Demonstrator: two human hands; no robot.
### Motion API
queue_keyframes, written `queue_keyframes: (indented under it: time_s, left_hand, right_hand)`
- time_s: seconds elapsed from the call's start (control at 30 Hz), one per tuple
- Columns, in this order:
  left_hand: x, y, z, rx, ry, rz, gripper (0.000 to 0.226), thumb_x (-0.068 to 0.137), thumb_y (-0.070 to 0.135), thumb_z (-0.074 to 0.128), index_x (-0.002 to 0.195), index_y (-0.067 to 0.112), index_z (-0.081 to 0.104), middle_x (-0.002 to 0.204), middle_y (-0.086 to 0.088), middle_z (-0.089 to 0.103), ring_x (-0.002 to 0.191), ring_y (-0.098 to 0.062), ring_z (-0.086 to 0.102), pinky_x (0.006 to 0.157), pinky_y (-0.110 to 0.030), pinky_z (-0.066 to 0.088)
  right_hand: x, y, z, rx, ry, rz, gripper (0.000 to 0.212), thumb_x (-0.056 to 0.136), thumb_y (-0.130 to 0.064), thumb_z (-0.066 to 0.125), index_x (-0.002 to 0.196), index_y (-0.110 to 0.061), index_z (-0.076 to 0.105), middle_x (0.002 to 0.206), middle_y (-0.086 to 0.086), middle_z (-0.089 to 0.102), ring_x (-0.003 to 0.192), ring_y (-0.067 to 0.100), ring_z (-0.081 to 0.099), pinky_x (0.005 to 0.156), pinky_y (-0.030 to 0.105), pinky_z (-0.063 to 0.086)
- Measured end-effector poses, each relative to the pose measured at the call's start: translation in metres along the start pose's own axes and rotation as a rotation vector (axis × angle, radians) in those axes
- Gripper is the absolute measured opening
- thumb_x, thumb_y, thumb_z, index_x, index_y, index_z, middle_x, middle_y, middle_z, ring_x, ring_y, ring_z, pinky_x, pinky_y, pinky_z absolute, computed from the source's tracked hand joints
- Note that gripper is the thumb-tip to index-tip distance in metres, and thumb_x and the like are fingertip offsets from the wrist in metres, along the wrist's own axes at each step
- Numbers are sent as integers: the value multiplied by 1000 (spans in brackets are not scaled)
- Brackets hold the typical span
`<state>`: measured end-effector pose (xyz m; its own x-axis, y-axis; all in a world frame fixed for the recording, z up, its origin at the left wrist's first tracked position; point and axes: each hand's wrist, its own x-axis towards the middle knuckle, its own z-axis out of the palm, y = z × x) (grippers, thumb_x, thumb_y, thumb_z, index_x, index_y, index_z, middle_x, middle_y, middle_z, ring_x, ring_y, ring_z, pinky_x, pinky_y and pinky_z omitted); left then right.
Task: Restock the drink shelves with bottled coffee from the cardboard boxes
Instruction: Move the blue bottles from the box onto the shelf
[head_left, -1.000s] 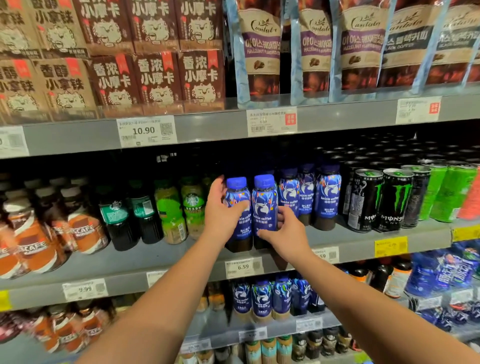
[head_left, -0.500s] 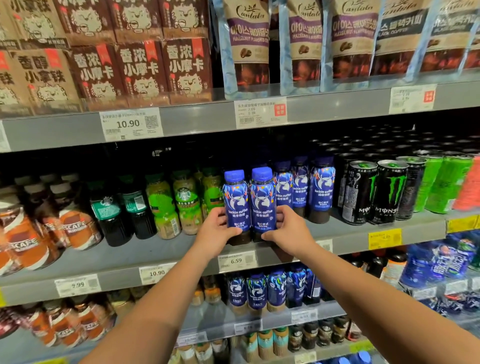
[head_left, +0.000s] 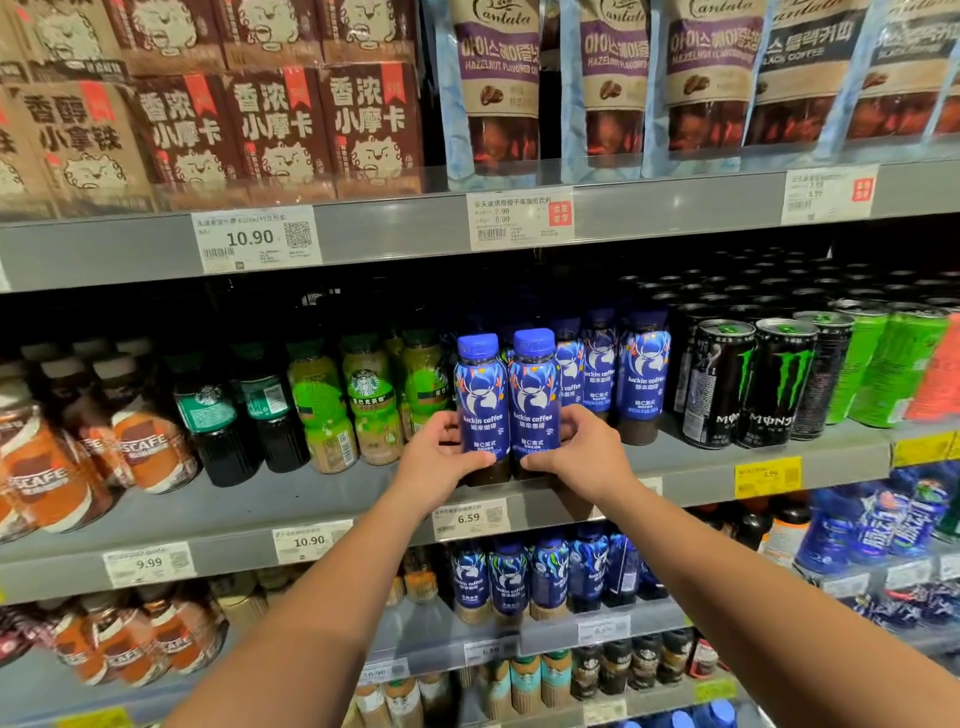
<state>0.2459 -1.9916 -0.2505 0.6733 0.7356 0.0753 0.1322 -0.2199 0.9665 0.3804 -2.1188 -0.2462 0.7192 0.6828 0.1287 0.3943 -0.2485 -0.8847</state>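
My forearms rise from the bottom of the frame to its centre. There my left hand (head_left: 441, 457) curls round the lower body of the left bottle (head_left: 480, 395) of blue coffee, thumb across the label, and my right hand (head_left: 582, 457) grips the right bottle (head_left: 535, 389) the same way. The 2 bottles touch, both upright with their long axes vertical. Their bases seem to rest at the front of the middle shelf (head_left: 311, 499), just above the 6.59 price tag (head_left: 470, 518). Each hand is nearest its own bottle. I judge the coming push goes straight back, since the matching blue row (head_left: 644, 374) stands just behind and to the right. Green Starbucks bottles (head_left: 371, 410) crowd the left flank, and black Monster cans (head_left: 779, 384) stand further right. No cardboard box is in view.
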Motion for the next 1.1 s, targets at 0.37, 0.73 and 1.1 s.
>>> queue_keyframes:
  time_s: [0.37, 0.73, 1.1]
  left_hand:
    - [-9, 1, 3, 14, 29, -28, 61, 76, 2, 76, 130, 5, 47, 120, -11, 63, 101, -22, 65, 94, -41, 52]
    - [-75, 15, -30, 713, -56, 193, 50, 88, 30, 63, 133, 14, 48, 135, -5, 49, 122, -23, 48, 100, -33, 41]
    - [-193, 1, -101, 1253, -289, 281, 30, 88, 34, 54, 114, 20, 58, 116, -7, 63, 107, -29, 57, 81, -37, 47]
  right_hand:
    - [-4, 2, 3, -18, 8, 7, 51, 68, -16, 85, 112, -15, 60, 104, -2, 69, 93, 13, 66, 87, 31, 53]
    - [-74, -41, 7, -486, 62, -9, 33, 82, -20, 62, 111, -5, 54, 111, 14, 62, 99, 31, 58, 83, 36, 48]
    - [-215, -78, 83, -1099, -273, -17, 29, 89, -28, 53, 109, -8, 60, 115, 13, 63, 106, 33, 60, 84, 38, 49]
